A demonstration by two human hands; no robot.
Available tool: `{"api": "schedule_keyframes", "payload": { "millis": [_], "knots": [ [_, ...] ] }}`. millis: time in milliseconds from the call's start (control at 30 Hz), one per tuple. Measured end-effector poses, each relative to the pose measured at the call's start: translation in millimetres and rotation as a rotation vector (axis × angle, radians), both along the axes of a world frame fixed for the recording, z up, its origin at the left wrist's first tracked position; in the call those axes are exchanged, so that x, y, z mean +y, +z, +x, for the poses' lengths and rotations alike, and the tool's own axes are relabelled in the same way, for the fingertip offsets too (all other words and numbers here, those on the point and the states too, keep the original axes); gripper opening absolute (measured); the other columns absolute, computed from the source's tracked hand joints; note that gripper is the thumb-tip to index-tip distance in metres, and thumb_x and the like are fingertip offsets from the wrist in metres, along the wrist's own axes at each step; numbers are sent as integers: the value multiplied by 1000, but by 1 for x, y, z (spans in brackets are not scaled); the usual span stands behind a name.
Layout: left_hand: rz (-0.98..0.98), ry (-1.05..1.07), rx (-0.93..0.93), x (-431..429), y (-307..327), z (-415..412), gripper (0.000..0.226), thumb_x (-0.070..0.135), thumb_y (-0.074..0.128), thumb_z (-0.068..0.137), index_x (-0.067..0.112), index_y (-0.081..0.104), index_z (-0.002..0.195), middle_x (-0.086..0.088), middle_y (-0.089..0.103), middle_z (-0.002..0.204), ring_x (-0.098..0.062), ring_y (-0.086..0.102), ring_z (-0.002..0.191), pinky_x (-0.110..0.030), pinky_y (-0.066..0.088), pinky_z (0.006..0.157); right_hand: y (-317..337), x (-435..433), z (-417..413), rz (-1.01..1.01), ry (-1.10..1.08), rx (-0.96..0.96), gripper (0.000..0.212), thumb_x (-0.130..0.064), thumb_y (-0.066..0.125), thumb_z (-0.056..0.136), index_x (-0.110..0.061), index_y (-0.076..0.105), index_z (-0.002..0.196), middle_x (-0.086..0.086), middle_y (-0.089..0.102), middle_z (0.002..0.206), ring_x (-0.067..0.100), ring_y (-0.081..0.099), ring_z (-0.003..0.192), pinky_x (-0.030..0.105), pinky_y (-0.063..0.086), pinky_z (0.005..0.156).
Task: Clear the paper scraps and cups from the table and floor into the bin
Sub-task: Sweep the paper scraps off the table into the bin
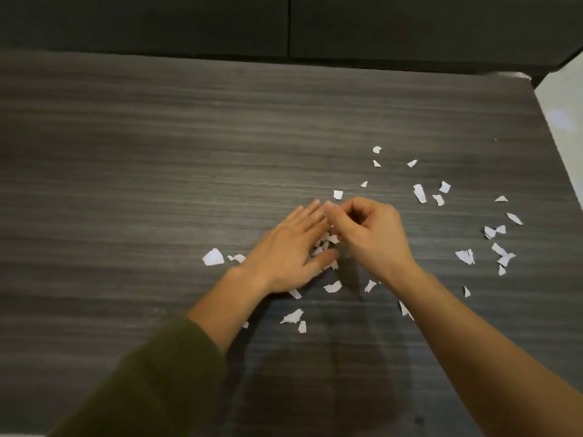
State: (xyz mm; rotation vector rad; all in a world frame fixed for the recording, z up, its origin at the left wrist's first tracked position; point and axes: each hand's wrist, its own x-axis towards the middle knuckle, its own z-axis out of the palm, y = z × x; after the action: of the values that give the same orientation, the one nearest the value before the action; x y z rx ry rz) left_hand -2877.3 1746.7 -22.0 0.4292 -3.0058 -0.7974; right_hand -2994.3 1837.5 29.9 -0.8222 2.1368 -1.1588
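Left hand (290, 247) lies flat on the dark table (157, 152), fingers straight, covering a small heap of paper scraps (328, 239). Right hand (369, 234) meets it, fingers curled tight; whether they pinch a scrap, I can't tell. More scraps lie scattered toward the table's right edge and near my wrists.

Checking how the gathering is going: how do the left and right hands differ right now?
The left hand lies flat on the table with fingers straight; the right hand has its fingers curled in. The left arm wears a green sleeve; the right forearm is bare. Both hands meet over the same small heap of paper scraps; whether the right hand pinches one is unclear.
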Motion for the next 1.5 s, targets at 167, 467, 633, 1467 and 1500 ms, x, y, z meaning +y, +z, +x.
{"api": "schedule_keyframes", "payload": {
  "millis": [167,467,633,1467,1500],
  "knots": [
    [18,201,55,-18,13,0,75,62,18,85,20,20,147,1,12,156,-5,4,142,-27,-1,118,0,9,-30,-33,-82,29,23,-33,61,87,-25,60,65,-9,60,60,4,52,57,23,45,63],
    [5,286,93,-18,17,-54,50,40,37,98,17,37,142,4,26,153,-2,14,139,-17,4,112,-34,1,-96,161,82,290,54,-33,51,93,-19,35,143,-3,23,155,9,19,142,19,16,111],
    [9,403,160,-24,14,-42,58,51,32,88,16,54,130,6,43,143,-2,31,131,-10,17,105,-59,-29,-132,321,225,452,64,-45,33,97,-16,11,149,4,-3,158,15,-7,145,29,-7,115],
    [48,565,323,-22,20,-62,46,36,35,93,10,61,121,10,49,127,-3,41,120,-2,22,100,-53,27,-104,430,292,495,68,-51,19,97,-10,4,149,8,-8,157,16,-13,144,31,-11,117],
    [47,570,328,-22,21,-62,45,34,36,93,10,61,121,11,49,127,-3,41,120,-2,22,99,-51,21,-90,428,369,518,69,-52,17,96,-10,1,148,8,-10,157,16,-15,144,32,-12,117]
  ]
}}
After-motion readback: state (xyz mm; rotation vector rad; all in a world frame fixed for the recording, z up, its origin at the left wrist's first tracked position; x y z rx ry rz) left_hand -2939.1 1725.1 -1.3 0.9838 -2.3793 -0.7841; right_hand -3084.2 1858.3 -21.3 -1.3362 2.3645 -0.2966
